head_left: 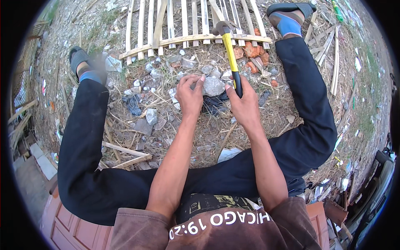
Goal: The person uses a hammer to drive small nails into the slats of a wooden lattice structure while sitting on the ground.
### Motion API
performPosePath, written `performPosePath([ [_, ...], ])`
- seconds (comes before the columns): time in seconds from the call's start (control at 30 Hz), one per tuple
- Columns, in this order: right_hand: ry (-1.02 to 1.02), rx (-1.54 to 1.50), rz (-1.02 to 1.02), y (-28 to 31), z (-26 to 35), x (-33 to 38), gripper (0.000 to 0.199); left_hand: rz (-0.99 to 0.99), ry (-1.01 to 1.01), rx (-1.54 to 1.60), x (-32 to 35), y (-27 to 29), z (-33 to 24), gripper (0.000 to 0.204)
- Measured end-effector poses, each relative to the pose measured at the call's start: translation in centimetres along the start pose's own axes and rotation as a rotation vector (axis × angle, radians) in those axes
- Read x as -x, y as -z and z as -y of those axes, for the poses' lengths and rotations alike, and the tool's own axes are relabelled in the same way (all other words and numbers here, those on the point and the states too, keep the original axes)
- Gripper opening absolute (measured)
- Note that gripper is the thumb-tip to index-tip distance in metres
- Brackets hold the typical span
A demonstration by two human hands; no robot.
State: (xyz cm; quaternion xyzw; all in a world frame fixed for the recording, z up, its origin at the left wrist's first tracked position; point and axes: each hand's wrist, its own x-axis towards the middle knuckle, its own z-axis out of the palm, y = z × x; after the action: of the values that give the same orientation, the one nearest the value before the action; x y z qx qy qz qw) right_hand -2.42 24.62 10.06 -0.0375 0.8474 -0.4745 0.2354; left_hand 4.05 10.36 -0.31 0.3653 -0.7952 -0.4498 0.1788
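My right hand (246,104) is closed round the black grip of a claw hammer (230,52) with a yellow shaft. The hammer's head points away from me, over the near end of a slatted wooden frame (196,38). A grey stone (214,86) lies on the ground between my hands. Beside its left edge, my left hand (190,95) has its fingers curled, thumb and forefinger close together. Whether anything small is between them cannot be made out. Dark crumpled plastic (214,105) shows just below the stone.
Rubble and dry straw cover the ground between my spread legs. Broken orange bricks (252,51) lie at the frame's near right corner. Loose wood strips (334,62) lie at the right, others (127,155) near my left knee. Reddish panelled wood (83,227) is under me.
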Motion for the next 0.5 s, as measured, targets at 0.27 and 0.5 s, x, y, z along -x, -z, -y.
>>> performPosePath([
  [0.27, 0.048, 0.002, 0.007, -1.9, -0.8, -2.7, 0.046, -0.043, 0.335, 0.735, -2.3, 2.1, -9.2, 0.034],
  [0.5, 0.199, 0.238, -0.023, -3.0, -2.4, -3.5, 0.065, 0.005, 0.411, 0.948, -2.8, 3.9, -12.4, 0.040],
])
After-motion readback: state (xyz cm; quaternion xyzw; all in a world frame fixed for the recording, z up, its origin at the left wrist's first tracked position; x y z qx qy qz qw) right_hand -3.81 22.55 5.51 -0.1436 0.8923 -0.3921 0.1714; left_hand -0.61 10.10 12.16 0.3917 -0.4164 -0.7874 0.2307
